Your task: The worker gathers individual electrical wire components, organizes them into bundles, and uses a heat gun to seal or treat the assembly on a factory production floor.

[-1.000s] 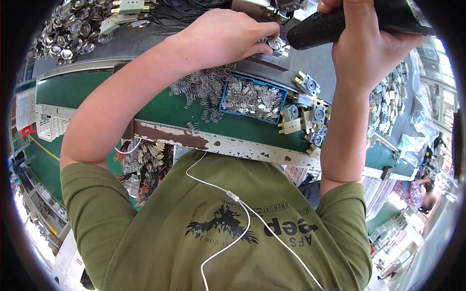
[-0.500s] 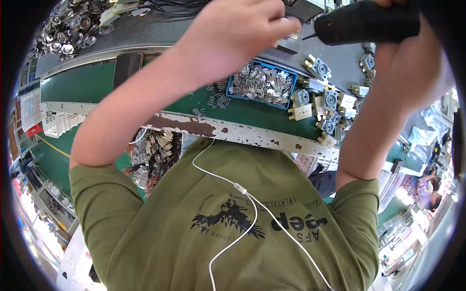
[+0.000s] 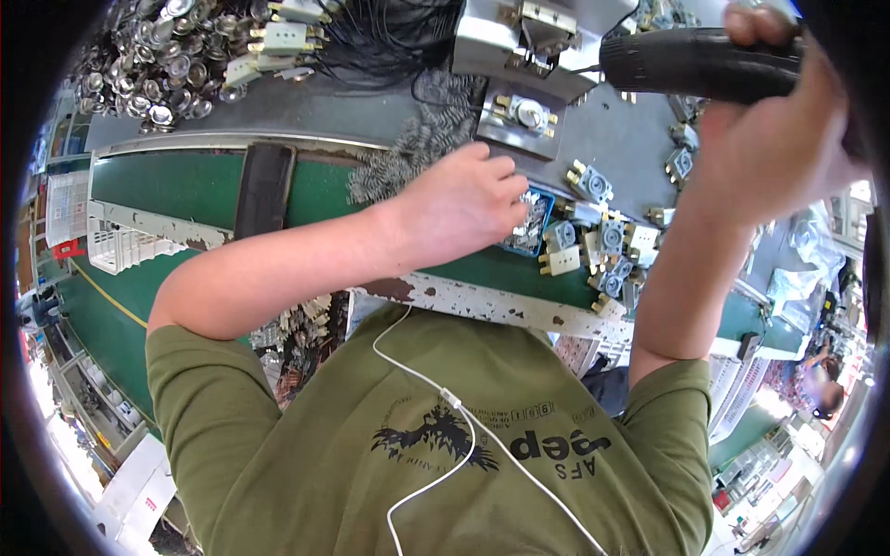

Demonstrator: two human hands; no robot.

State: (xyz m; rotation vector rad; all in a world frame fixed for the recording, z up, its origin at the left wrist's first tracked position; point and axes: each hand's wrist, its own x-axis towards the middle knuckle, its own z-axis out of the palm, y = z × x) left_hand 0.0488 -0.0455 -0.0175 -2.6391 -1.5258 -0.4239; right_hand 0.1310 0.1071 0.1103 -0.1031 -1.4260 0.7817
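Note:
My right hand, raised at the right, is wrapped round a black electric screwdriver. The thin bit of this tool points left, towards a metal fixture. My left hand is over a blue tray of small metal pieces, covering much of it. Its fingers are curled, and their tips are hidden below the hand. Just beyond it, a plug part with a round middle and brass pins sits on a metal block in front of the fixture.
Several white and grey plug parts lie to the tray's right. Small springs are heaped left of the block. Further left are black cables, round metal pieces and a dark phone-like slab. A chipped white rail runs along the near edge.
My left hand has come down and nearer from beside the fixture to the tray. The screwdriver stays raised in my right hand. The view has shifted, showing more of the fixture.

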